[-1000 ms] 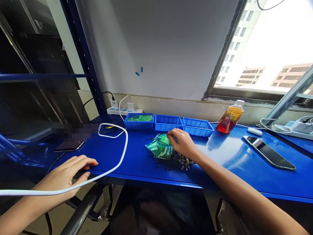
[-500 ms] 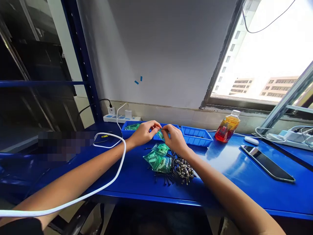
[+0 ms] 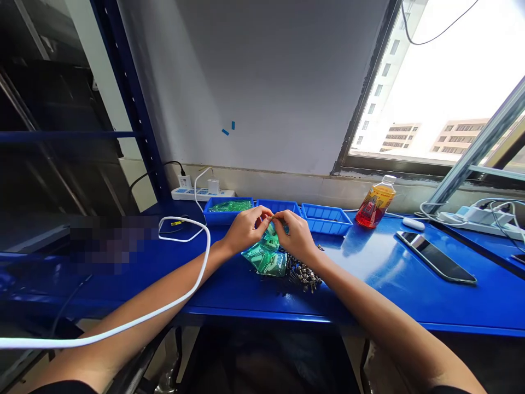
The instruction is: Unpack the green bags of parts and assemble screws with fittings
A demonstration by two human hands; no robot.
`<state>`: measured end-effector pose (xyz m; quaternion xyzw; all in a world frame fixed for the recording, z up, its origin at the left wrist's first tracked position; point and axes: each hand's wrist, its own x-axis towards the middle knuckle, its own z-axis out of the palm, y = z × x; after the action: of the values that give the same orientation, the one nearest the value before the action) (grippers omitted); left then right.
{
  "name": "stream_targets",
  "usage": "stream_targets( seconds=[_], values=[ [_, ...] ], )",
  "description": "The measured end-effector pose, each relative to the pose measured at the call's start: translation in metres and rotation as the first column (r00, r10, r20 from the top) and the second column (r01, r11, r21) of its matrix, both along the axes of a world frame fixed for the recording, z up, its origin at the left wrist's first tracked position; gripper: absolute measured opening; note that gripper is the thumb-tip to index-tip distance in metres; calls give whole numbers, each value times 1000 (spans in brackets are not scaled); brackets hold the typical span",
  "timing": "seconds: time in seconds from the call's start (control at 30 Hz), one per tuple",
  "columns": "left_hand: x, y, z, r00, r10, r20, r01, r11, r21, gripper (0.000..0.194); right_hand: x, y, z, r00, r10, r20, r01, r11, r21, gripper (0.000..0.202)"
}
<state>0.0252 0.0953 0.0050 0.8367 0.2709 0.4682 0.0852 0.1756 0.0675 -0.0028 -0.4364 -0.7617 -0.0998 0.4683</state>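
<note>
My left hand [image 3: 247, 227] and my right hand [image 3: 296, 236] meet above the table, thumbs and fingertips pinched together at the top edge of a small green plastic bag [image 3: 270, 239]. Most of that bag hangs below the fingers and partly blends with the bags behind. Under my hands lie several green bags [image 3: 271, 265] with small pale pieces inside. Beside them, by my right wrist, is a heap of small metal screws or similar fittings [image 3: 304, 275], dark and silvery; their exact kind is too small to tell.
Three blue bins [image 3: 326, 223] line the back; the left one holds green bags [image 3: 230, 206]. A drink bottle [image 3: 375, 202], a phone [image 3: 435, 257] and a white case [image 3: 413, 224] lie to the right. A white cable [image 3: 203, 268] loops across my left forearm. Power strips [image 3: 184, 194] sit behind.
Both hands have come slightly nearer to me, down from the bins to over the green bags, still pinching the bag. The whole view has shifted a little.
</note>
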Motion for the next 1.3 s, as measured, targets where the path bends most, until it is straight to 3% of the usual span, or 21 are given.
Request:
stream_targets(
  seconds=[0.43, 1.3],
  values=[
    [1, 0, -2, 997, 82, 1, -82, 996, -14, 17, -1, 2, -1, 991, -102, -83, 95, 991, -92, 11],
    [-1, -1, 0, 994, 81, -72, -86, 994, -64, 17, -1, 0, -2, 996, -93, -5, 93, 994, -64, 10]
  ],
)
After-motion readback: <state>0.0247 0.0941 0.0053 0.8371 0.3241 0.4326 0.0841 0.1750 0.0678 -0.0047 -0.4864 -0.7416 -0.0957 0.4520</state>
